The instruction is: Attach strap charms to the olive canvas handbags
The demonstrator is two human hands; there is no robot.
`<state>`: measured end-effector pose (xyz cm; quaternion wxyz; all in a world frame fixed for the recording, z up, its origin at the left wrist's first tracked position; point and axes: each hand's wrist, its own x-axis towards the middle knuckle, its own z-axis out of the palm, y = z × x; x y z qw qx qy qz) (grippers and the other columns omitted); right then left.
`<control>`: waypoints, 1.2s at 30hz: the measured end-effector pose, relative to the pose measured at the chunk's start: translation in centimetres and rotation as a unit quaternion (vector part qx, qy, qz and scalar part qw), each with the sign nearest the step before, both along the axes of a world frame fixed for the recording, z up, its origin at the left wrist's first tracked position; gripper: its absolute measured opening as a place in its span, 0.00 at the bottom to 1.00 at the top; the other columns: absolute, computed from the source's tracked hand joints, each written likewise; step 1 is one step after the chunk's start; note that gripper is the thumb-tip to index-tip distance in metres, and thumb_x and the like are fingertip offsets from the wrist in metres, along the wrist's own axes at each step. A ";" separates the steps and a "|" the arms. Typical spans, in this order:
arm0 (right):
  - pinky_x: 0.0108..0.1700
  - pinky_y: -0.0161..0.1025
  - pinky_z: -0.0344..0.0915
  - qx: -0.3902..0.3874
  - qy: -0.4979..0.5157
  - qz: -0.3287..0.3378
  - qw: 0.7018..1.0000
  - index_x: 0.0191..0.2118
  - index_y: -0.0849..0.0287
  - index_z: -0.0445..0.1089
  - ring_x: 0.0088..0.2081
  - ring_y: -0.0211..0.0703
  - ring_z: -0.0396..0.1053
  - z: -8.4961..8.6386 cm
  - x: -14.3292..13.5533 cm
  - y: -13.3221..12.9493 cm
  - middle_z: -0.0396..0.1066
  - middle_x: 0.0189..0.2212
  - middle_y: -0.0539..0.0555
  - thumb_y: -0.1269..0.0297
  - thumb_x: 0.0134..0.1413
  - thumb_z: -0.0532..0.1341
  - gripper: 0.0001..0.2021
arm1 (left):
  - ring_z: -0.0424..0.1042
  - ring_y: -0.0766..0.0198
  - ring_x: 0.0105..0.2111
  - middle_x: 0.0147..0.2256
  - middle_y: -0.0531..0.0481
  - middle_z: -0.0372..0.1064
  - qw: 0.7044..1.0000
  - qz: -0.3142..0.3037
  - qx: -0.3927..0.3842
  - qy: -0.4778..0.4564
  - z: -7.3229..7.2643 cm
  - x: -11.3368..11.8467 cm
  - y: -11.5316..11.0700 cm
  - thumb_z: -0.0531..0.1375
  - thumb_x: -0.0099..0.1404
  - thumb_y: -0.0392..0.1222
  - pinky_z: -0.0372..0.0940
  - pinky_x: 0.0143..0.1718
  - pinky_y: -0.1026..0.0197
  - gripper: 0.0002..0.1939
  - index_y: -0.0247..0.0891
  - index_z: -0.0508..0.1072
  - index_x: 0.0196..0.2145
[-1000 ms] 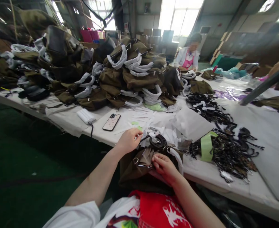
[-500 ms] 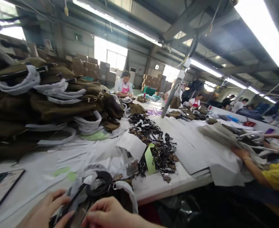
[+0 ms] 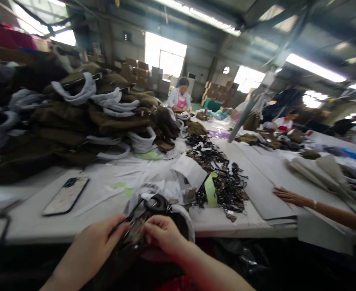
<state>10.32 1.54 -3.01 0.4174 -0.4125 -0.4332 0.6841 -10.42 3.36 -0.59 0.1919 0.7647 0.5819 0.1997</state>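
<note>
A dark bag point(image 3: 182, 226) lies at the table's front edge, close to my body. Paper-like white wrapping covers its handle point(image 3: 190, 222), and a coiled black strap point(image 3: 156, 203) rests on top. My left hand point(image 3: 95, 246) is closed on the bag's left edge, thumb against the fingers. Over the bag's opening, my right hand point(image 3: 164, 234) pinches with thumb and fingertips; whatever lies in the pinch is too small and blurred to name. Beyond the bag spreads a heap of black straps with metal clasps point(image 3: 226, 186), a green paper strip point(image 3: 211, 190) across it.
Olive bags with wrapped handles point(image 3: 65, 125) are piled high on the left. A phone point(image 3: 66, 196) lies on the white table point(image 3: 162, 161). A slanted grey pole point(image 3: 247, 111) stands beyond the straps. At right, a co-worker's hand point(image 3: 293, 198) rests on grey sheets.
My view has swung left and tilted down, so more of my arms and the phone show. Both hands stay at the bag. The co-worker's hand now lies flat, fingers pointing left.
</note>
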 end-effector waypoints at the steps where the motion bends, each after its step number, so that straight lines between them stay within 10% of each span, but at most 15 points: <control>1: 0.24 0.32 0.48 0.019 -0.008 -0.002 1.000 0.29 0.62 0.72 0.19 0.31 0.55 0.3 0.0 -0.2 0.63 0.16 0.45 0.41 0.45 0.66 0.24 | 0.78 0.54 0.40 0.39 0.51 0.80 1.000 -0.005 -0.025 -0.007 1.3 0.8 -0.8 0.51 0.65 0.52 0.70 0.40 0.59 0.16 0.49 0.76 0.42; 4: 0.27 0.33 0.52 0.077 -0.055 -0.008 0.995 0.29 0.60 0.71 0.21 0.32 0.56 0.7 0.1 -0.5 0.63 0.17 0.45 0.45 0.51 0.64 0.20 | 0.77 0.55 0.41 0.41 0.48 0.79 0.998 -0.011 -0.068 -0.013 3.3 2.7 -1.8 0.51 0.67 0.47 0.68 0.40 0.59 0.16 0.44 0.73 0.46; 15: 0.27 0.34 0.53 0.085 -0.108 0.054 0.989 0.30 0.61 0.73 0.22 0.34 0.56 0.9 -0.3 -0.6 0.62 0.18 0.46 0.50 0.56 0.62 0.17 | 0.77 0.54 0.43 0.42 0.46 0.78 0.998 -0.002 -0.068 -0.006 3.1 2.5 -3.1 0.55 0.67 0.42 0.66 0.43 0.59 0.15 0.42 0.72 0.51; 27: 0.28 0.34 0.58 0.126 -0.203 0.056 0.969 0.28 0.60 0.70 0.24 0.36 0.62 1.2 -0.4 -0.6 0.67 0.21 0.48 0.55 0.59 0.58 0.14 | 0.73 0.62 0.29 0.28 0.50 0.74 0.998 -0.055 -0.041 -0.007 3.6 2.4 -3.2 0.51 0.70 0.41 0.60 0.31 0.63 0.13 0.40 0.73 0.33; 36: 0.37 0.40 0.68 0.217 -0.238 -0.025 0.947 0.40 0.57 0.73 0.33 0.41 0.68 0.3 1.2 -0.7 0.71 0.46 0.59 0.59 0.61 0.54 0.12 | 0.69 0.60 0.39 0.37 0.46 0.70 0.986 -0.019 0.080 -0.148 3.4 1.8 -2.2 0.54 0.67 0.35 0.64 0.43 0.59 0.07 0.37 0.70 0.32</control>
